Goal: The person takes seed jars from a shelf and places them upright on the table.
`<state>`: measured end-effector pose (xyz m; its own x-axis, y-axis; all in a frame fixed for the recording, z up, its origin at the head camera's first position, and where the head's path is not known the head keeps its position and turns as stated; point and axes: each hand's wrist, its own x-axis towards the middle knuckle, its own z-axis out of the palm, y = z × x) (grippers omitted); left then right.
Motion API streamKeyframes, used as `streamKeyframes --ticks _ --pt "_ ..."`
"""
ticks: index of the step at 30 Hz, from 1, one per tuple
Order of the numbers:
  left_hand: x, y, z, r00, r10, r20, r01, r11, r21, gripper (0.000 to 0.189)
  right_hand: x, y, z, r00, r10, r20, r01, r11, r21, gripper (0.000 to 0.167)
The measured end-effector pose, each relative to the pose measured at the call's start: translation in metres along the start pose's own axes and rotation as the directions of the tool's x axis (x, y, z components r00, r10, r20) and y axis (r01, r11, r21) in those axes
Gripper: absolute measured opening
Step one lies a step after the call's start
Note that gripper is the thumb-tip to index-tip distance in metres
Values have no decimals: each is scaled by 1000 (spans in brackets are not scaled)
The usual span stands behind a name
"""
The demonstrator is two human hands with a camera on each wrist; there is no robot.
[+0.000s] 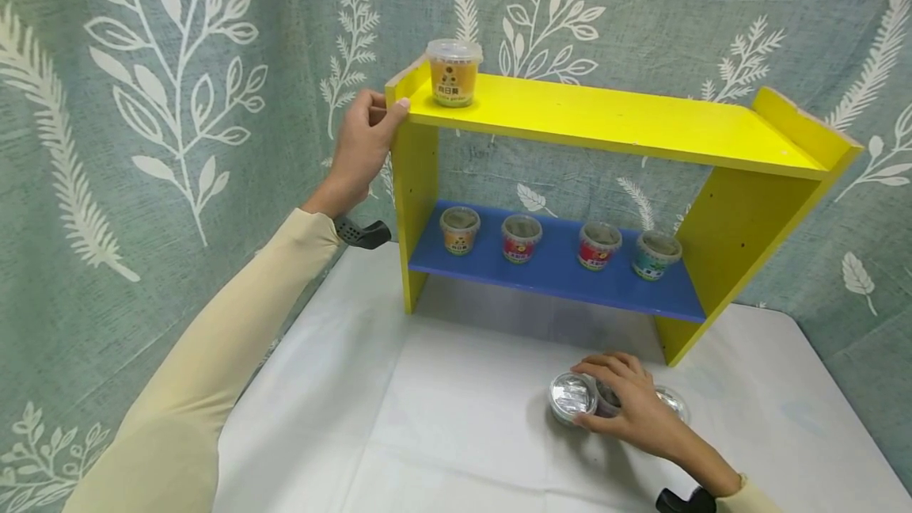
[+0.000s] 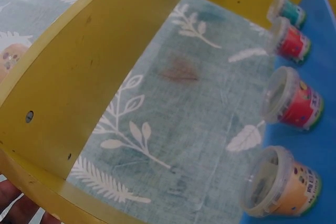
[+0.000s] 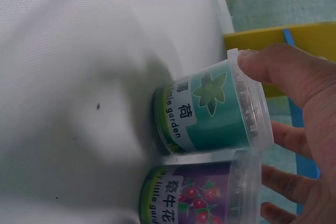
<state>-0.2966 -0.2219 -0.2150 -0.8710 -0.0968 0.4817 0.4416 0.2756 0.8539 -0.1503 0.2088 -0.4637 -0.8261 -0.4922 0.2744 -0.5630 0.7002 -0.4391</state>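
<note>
My left hand [image 1: 363,141] grips the upper left edge of a yellow and blue shelf [image 1: 570,113], thumb on the front. In the left wrist view, fingers [image 2: 23,205] show beside the yellow side board. My right hand [image 1: 630,410] pinches the lid rim of a teal-labelled plastic cup [image 3: 207,106] between thumb and fingers. A purple-labelled cup [image 3: 194,195] stands right beside that one, partly under the hand in the head view. Behind the hand, another clear-lidded cup [image 1: 671,400] is mostly hidden.
An orange-labelled cup [image 1: 454,74] stands on the yellow top board, at its left end. Along the blue board [image 1: 556,287] sit an orange-labelled cup [image 1: 459,230], two red-labelled cups [image 1: 521,238] and a teal-labelled one [image 1: 656,254]. A white cloth [image 1: 456,410] covers the table.
</note>
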Motion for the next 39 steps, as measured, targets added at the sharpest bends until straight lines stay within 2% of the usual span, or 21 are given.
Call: streamKeyframes --ticks 13,19,23,30,35,39 --pt "0 0 0 1000 3 4 -3 1000 -5 38 3 -3 2 999 37 -2 -37 999 -24 62" --pt "-1 0 -1 1000 -11 0 11 1000 4 39 4 -4 1 998 62 24 -61 998 -21 63" --pt "-1 1 -1 1000 -9 1 9 1000 7 39 4 -3 -1 998 47 38 -47 999 -2 68" --pt "0 0 -1 1000 4 2 -4 1000 -3 38 10 -3 -8 1000 2 -26 -1 998 61 64" --pt "0 0 -1 1000 3 4 -3 1000 -2 38 16 -4 -19 998 10 -55 -6 998 62 57" --pt "0 1 -1 1000 -5 6 5 1000 1 38 21 -5 -29 998 13 -66 -6 995 103 54"
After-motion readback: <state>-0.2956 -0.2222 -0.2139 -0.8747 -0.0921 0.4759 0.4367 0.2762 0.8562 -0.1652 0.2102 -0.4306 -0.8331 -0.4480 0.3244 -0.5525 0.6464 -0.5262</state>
